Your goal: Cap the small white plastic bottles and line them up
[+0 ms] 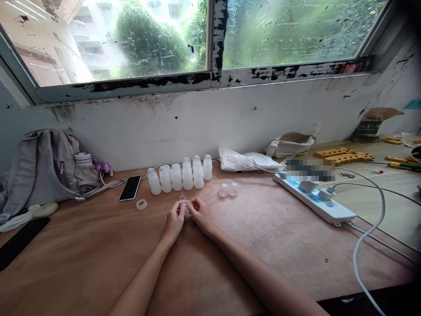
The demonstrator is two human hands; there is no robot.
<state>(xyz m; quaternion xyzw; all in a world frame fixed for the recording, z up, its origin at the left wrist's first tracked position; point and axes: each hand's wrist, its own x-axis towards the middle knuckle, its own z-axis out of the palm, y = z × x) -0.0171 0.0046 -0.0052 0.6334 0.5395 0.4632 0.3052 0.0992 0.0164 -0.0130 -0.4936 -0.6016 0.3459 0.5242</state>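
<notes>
Brown plywood forms the table [98,254], across which two bare forearms are stretched toward its middle. The left hand [175,219] and the right hand [201,215] are brought together there, fingertips touching, and a small clear plastic piece [187,206] is pinched between the fingers of both; its exact shape cannot be made out, since most of it is covered by the fingers. A second tiny clear part [182,197] is seen on the table just beyond the hands.

To the left of the hands a clear plastic ring [141,204] is laid flat on the wood, and to the right, slightly farther off, two clear round caps [227,189] are set side by side. A black phone [130,188] is laid face up near the ring. Behind the hands a row of six white plastic bottles [180,175] is stood upright, close together. A white power strip [315,199] with plugs and a white cable is placed at the right. A grey backpack [42,169] is leaned against the wall at the far left, a crumpled white plastic bag [246,160] is laid by the wall beyond the bottles, and a beige pouch [291,144] is set farther right, under the window [131,39]
</notes>
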